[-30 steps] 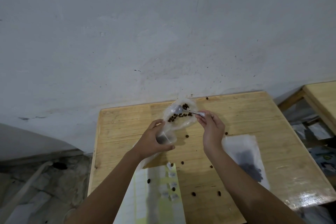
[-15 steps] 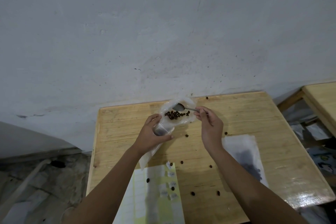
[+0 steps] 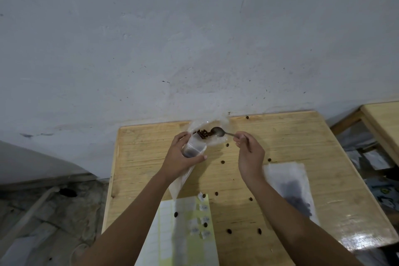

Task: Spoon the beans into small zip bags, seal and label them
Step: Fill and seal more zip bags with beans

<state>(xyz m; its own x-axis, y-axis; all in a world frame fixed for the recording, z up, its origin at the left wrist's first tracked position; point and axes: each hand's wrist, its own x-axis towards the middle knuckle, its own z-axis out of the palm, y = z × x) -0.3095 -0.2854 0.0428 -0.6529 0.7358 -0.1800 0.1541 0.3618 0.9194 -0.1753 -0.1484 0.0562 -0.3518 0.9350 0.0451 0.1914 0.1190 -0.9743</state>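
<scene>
- Clear small zip bag (image 3: 193, 148) gripped by the left hand (image 3: 180, 157); beans (image 3: 203, 133) beside its mouth
- Metal spoon (image 3: 218, 132) pinched in the right hand (image 3: 250, 155)

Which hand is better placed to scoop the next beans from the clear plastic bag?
The right hand: it already holds the small metal spoon, whose bowl sits beside the dark beans in the clear plastic bag. The left hand is occupied gripping the small zip bag.

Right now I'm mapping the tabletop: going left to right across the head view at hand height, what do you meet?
Left hand holding the small zip bag → beans in the open bag → spoon → right hand → second table.
</scene>
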